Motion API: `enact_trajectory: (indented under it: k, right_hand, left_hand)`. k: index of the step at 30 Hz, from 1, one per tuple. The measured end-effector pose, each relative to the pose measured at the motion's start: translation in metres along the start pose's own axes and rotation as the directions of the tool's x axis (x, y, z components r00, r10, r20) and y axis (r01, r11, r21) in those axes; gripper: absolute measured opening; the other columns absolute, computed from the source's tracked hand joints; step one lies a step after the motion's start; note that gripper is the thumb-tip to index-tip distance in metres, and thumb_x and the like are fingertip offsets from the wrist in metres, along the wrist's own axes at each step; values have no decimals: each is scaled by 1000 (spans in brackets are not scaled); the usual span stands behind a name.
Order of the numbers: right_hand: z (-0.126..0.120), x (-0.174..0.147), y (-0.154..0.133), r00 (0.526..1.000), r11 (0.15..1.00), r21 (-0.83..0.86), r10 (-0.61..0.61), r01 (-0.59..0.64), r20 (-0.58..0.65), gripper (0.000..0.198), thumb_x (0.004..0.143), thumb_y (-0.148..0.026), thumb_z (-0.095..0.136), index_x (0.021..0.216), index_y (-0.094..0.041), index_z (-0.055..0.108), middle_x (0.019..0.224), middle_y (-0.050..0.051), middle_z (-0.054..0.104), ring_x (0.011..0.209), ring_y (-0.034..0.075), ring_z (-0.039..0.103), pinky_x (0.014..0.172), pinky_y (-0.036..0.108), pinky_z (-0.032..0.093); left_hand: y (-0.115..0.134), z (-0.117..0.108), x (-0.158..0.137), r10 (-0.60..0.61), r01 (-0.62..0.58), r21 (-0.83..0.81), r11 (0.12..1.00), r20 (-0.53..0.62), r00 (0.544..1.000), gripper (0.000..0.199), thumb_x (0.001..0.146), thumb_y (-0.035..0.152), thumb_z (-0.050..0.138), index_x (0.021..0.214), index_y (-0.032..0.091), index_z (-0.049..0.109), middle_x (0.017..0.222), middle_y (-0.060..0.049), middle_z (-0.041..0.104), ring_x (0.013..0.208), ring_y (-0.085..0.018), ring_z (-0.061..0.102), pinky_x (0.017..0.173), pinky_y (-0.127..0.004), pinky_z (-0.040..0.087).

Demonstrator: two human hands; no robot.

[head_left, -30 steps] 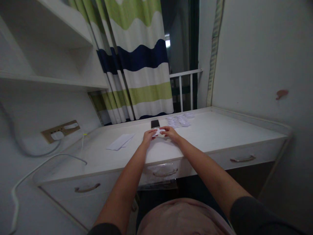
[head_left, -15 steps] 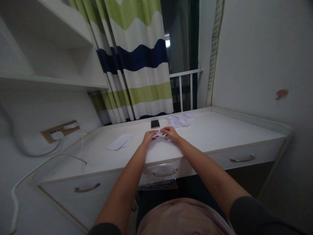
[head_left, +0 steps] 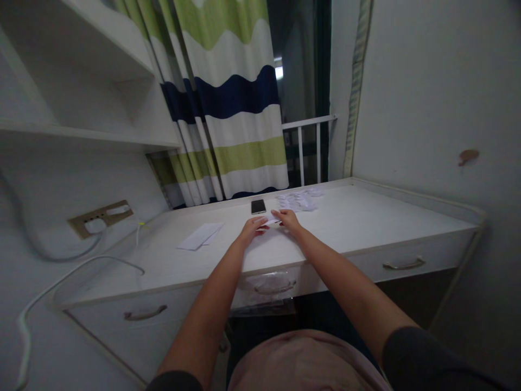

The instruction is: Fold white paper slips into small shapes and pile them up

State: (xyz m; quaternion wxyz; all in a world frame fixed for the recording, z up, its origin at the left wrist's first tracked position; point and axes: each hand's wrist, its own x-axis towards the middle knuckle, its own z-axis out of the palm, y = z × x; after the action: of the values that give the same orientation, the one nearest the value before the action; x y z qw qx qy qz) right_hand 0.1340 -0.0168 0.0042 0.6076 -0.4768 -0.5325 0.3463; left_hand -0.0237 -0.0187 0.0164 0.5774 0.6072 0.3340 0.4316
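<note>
Both hands hold a small folded piece of white paper [head_left: 271,220] just above the desk. On its left side, my left hand [head_left: 253,228] is closed on the paper with curved fingers. My right hand [head_left: 288,219] pinches the opposite end between thumb and fingers. Behind the hands lies a dark phone [head_left: 258,206]. Several small folded white paper pieces [head_left: 299,200] sit in rows at the back, beyond my right hand. To the left, flat white paper sheets [head_left: 200,236] overlap on the desk.
The white desk [head_left: 354,222] has drawers with metal handles along its front. A striped curtain [head_left: 240,108] hangs behind it beside a white railing [head_left: 309,125]. At left are a wall socket [head_left: 100,217], a white cable [head_left: 81,263] and an overhead shelf [head_left: 89,136].
Both hands have shifted slightly to the right with the paper. The fingers of both hands have changed position on it. Phone, sheets and folded pieces stay where they were.
</note>
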Motion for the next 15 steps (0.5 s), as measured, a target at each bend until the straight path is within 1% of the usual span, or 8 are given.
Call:
enact_trajectory:
  k: [3, 8, 11, 15]
  right_hand:
    - [0, -2, -2, 997, 996, 49, 71, -70, -11, 37, 58, -51, 65, 55, -16, 52, 52, -1, 52, 51, 10, 48, 46, 21, 38]
    - [1, -6, -8, 984, 975, 139, 174, -175, 21, 30, 61, -44, 66, 59, -17, 54, 62, 0, 57, 56, 10, 51, 49, 20, 41]
    - [0, -6, -8, 980, 963, 182, 196, -199, 34, 25, 62, -41, 66, 59, -19, 55, 65, 1, 58, 58, 11, 52, 50, 21, 42]
    - [-1, -3, -5, 979, 954, 219, 196, -204, 58, 22, 62, -38, 67, 58, -19, 56, 67, 3, 61, 61, 13, 55, 53, 24, 46]
  left_hand:
    - [-1, 0, 1, 7, -7, 5, 1000, -19, 1000, 34, 60, 33, 71, 87, 13, 64, 84, -7, 65, 65, -11, 59, 55, -20, 41]
    - [-5, -2, 7, 22, -21, 17, 1000, -79, 997, 30, 65, 35, 67, 82, 11, 63, 77, -8, 65, 60, -12, 59, 51, -21, 41]
    - [-6, -2, 9, 31, -28, 29, 999, -116, 993, 30, 66, 36, 67, 82, 10, 63, 74, -7, 65, 57, -12, 59, 49, -20, 41]
    - [-7, -2, 9, 29, -25, 38, 999, -133, 991, 31, 67, 36, 66, 82, 10, 64, 73, -8, 66, 57, -12, 60, 50, -20, 41]
